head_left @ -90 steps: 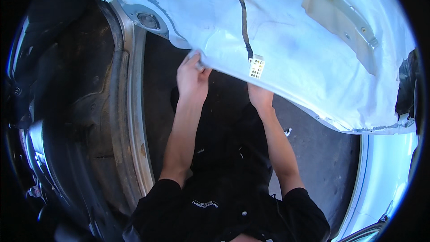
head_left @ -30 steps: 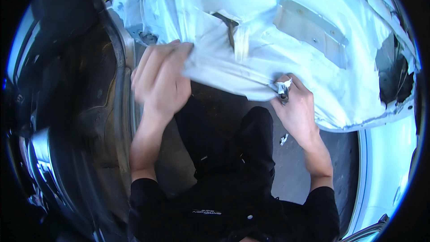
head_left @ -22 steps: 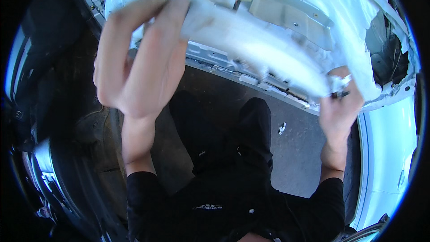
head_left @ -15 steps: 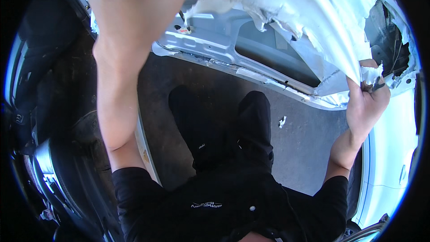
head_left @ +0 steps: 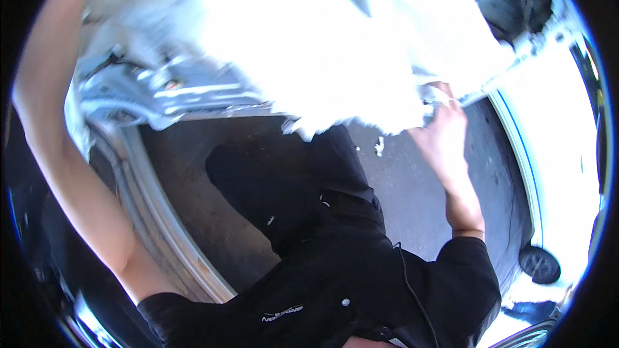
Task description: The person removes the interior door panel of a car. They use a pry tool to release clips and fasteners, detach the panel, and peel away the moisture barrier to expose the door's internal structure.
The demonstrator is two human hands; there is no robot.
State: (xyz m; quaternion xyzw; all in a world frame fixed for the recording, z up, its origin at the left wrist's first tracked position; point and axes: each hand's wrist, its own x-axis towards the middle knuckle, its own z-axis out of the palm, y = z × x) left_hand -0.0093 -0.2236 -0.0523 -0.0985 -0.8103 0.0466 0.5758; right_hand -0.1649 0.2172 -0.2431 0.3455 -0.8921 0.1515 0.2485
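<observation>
A wide white sheet with a ragged, torn lower edge [head_left: 348,71] spreads across the top of the view, so bright that its surface detail is lost. My right hand [head_left: 443,130] is closed on a crumpled bit of that edge at the right. My left forearm [head_left: 48,100] runs up the left side and out past the top, so the left hand itself cannot be seen. Below the sheet shows the bare metal frame of a car door [head_left: 187,93], with much of it covered by the sheet.
A metal door sill [head_left: 161,209] curves along the left. A scrap of white material [head_left: 379,147] lies on the dark floor [head_left: 206,232] by my legs. At the right is a white car body [head_left: 548,135] with a wheel [head_left: 540,264]. A dark opening [head_left: 509,0] sits at the upper right.
My right hand has moved left and toward me with the sheet, which now hangs over more of the door. My left arm has swung outward to the left. The view has shifted.
</observation>
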